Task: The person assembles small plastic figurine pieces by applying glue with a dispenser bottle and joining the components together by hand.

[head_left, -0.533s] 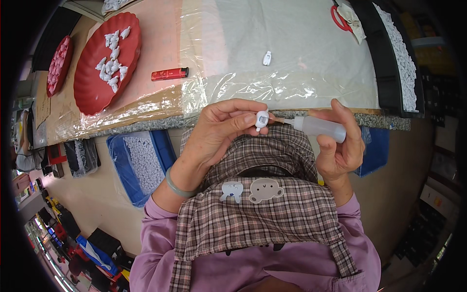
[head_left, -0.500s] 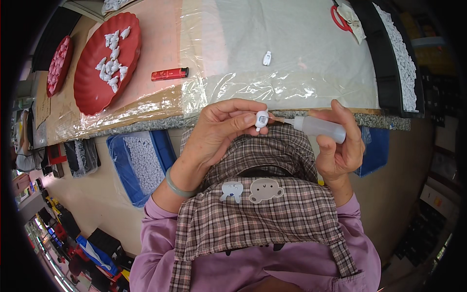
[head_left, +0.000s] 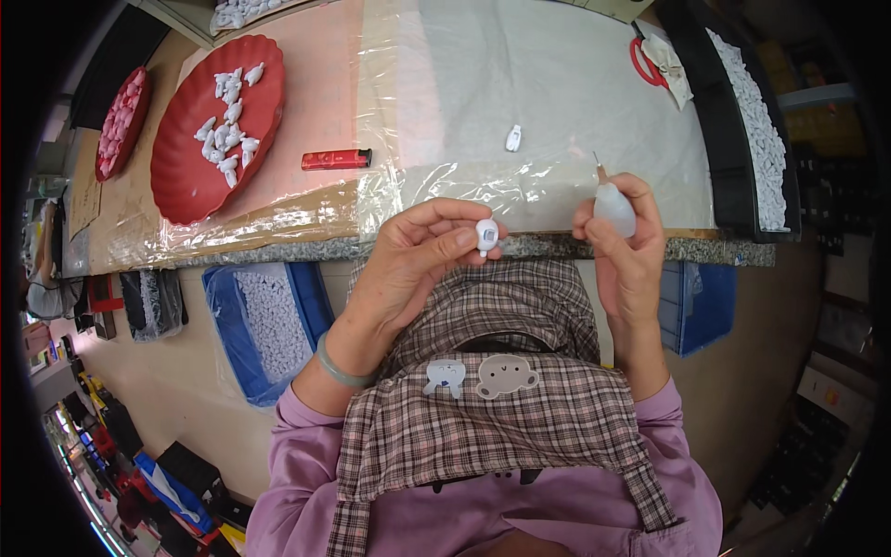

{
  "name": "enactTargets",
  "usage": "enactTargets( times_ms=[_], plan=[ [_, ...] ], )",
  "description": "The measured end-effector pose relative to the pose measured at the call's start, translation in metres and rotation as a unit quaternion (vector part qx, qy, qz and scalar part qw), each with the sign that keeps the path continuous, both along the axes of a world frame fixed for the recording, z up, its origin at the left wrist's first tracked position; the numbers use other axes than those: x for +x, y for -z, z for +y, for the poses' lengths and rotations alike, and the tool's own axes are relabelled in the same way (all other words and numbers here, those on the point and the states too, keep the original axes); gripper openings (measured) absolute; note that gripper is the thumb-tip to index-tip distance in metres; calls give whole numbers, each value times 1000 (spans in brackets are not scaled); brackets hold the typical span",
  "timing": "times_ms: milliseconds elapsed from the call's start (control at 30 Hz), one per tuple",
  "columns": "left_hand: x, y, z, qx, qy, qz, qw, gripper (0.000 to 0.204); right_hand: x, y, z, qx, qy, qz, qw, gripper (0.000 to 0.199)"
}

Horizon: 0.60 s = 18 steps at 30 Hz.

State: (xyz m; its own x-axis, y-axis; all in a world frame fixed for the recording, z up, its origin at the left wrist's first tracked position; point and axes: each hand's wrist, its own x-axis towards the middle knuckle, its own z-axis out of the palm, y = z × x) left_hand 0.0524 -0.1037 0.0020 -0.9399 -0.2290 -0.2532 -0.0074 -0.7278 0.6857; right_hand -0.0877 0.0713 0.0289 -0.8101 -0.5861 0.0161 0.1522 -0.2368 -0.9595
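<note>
Between the thumb and fingers of my left hand (head_left: 408,255) is a small white plastic figure part (head_left: 487,236) with a square recess facing up. My right hand (head_left: 631,246) grips a translucent squeeze bottle (head_left: 613,210), its thin needle tip pointing up and away from me. Bottle and part are well apart. Beyond them, on the plastic-covered table (head_left: 455,102), lies a single small white piece (head_left: 513,138). A red lighter (head_left: 336,160) rests farther left on the same covering.
A red scalloped plate (head_left: 176,176) at the left holds several white figures, beside a smaller dish (head_left: 121,125) of pink pieces. Red-handled scissors (head_left: 647,65) and a black tray (head_left: 733,158) of white parts are at the right. Blue bins (head_left: 311,297) stand below the table edge.
My right hand has drawn the bottle away from the white part and turned its needle from leftward to upward. The left hand still holds the part, slightly lower.
</note>
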Motion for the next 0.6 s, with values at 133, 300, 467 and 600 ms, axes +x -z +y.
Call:
enactTargets(
  times_ms=[133,300,467,600],
  plan=[
    [6,-3,-3,2,-23,-7,1000,23,-9,1,-12,69,-44,-33,996,24],
    [15,-4,-10,0,-33,-1,999,23,-30,-2,-32,230,-82,79,966,13],
    [20,-3,-15,1,-43,6,999,22,-42,6,-58,302,-26,367,880,16],
    [22,-2,-20,-5,-62,2,998,24,-41,8,-70,331,-13,449,830,20]
  ],
)
